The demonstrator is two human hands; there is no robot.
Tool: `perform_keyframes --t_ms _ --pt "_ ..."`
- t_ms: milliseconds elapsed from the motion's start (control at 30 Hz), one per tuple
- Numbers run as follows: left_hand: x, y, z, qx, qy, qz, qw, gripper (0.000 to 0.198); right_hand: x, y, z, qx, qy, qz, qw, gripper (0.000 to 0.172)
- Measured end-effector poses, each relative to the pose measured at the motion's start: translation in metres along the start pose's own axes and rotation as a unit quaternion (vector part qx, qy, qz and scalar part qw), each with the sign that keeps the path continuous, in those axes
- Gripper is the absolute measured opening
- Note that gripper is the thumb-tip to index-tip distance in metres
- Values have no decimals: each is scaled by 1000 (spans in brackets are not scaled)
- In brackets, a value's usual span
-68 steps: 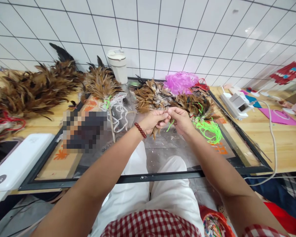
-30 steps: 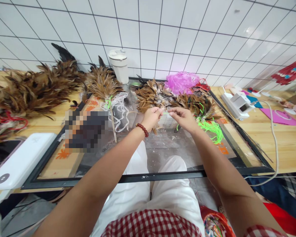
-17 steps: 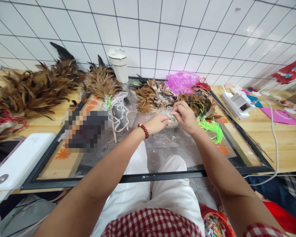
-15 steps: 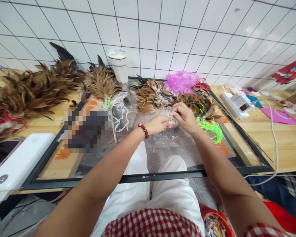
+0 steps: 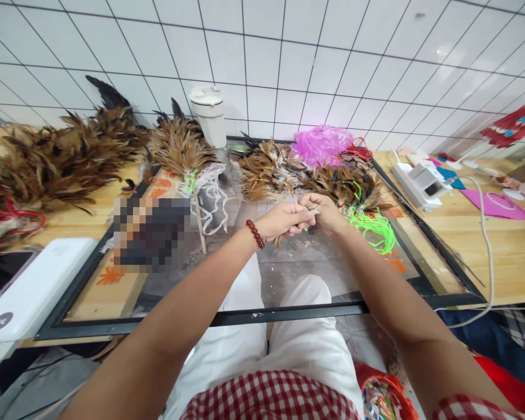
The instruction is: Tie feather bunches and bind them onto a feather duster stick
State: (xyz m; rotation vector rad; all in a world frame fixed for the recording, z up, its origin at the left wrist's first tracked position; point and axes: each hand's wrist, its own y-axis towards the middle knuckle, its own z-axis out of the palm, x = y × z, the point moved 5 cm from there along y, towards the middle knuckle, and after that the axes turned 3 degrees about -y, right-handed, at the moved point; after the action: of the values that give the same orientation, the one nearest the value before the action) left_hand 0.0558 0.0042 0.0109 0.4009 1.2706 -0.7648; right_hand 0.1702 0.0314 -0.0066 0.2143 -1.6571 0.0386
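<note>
My right hand point(image 5: 326, 213) has lowered since half a second ago and now meets my left hand point(image 5: 289, 220). Nearest, the black frame point(image 5: 245, 315) of a glass panel crosses above my knees, with a white power bank point(image 5: 37, 289) at its left. Over the glass, my left fingers grasp a small feather bunch point(image 5: 279, 240), brown tips poking out below; my right fingers curl at its quill end, but I can't tell what they pinch. Green cords point(image 5: 374, 230) lie beside my right wrist, and a stick-handled feather duster point(image 5: 181, 146) lies to the left. Just beyond my hands, loose brown feathers point(image 5: 271, 169) crowd the glass, backed by a crumpled pink plastic bag point(image 5: 321, 144). A white lidded tumbler point(image 5: 210, 116) stands near the tiled wall point(image 5: 262, 64).
</note>
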Motion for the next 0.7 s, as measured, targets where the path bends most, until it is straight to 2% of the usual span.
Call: perform_keyframes --t_ms 67,133,233,367,467,567,633,700 --pt "2 6 -10 -70 8 35 997 30 -2 2 -1 -15 -49 -23 998 32" --pt "5 11 -23 -140 26 72 987 30 4 1 -1 -43 -148 -70 985 29" --pt "7 14 -37 -218 70 120 966 30 15 -4 -1 -99 -296 -113 943 26" --pt "2 11 -46 -294 148 156 931 29 26 -12 5 -141 -399 -159 892 23" --pt "-1 9 -50 -331 170 164 914 26 29 -16 12 -121 -443 -183 870 20" --pt "-3 7 -55 -355 184 162 902 29 31 -19 22 -55 -490 -205 845 15" --pt "-7 5 -57 -356 245 146 890 29 34 -22 28 -22 -510 -227 830 13" --pt "-13 2 -52 -322 359 138 865 25 39 -24 29 -25 -496 -241 834 13"
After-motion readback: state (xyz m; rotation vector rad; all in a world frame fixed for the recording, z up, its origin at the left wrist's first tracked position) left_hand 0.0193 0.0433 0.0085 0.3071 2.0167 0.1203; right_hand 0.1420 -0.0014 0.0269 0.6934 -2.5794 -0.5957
